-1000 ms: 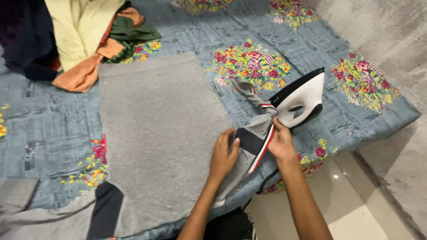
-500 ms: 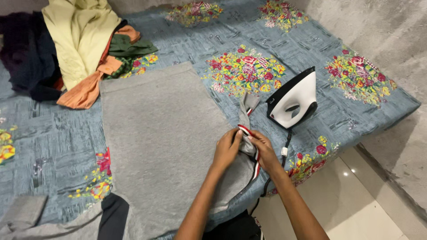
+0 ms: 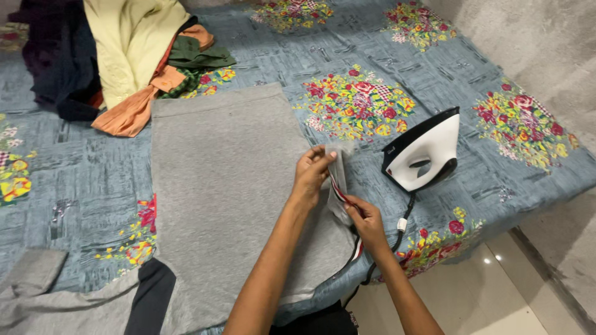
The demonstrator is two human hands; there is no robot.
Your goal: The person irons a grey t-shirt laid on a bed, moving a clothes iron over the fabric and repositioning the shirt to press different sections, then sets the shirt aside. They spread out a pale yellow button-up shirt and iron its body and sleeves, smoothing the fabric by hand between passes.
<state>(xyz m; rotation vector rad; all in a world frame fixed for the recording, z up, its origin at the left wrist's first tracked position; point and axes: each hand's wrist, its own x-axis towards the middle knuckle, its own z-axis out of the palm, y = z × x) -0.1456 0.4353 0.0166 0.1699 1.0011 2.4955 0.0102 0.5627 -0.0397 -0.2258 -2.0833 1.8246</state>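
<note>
A pile of clothes point(image 3: 124, 56) sits at the far left of the bed point(image 3: 56, 167), with dark, pale yellow, orange and green pieces all heaped together. The bed has a blue cover with bright flower patches on it.

Next comes the big grey shirt point(image 3: 217, 186). It lies flat and smooth in the middle of the bed. Its top edge is straight and lies just beside the pile. Near the front left a grey sleeve point(image 3: 43, 291) spreads out, and a dark patch point(image 3: 149, 298) shows there too. The front part of the shirt hangs over the bed's near edge.

The left hand point(image 3: 310, 174) is closed, pinching the top of the shirt's striped trim point(image 3: 338, 186) at its right side. That trim has red, white and dark lines, and this side of the shirt is lifted up off the bed. The right hand point(image 3: 366, 220) is closed too, gripping the same trim lower down. The two hands are near each other with the trim pulled between them.

Just to the right stands a white and black iron point(image 3: 425, 152), tipped up on its end. Its black cord point(image 3: 397, 236) drops over the bed's edge beside the right hand.

There is open bed cover behind the iron and to its right. The pale floor point(image 3: 484, 291) shows at the bottom right, and a grey wall point(image 3: 534, 56) stands beside the bed.
</note>
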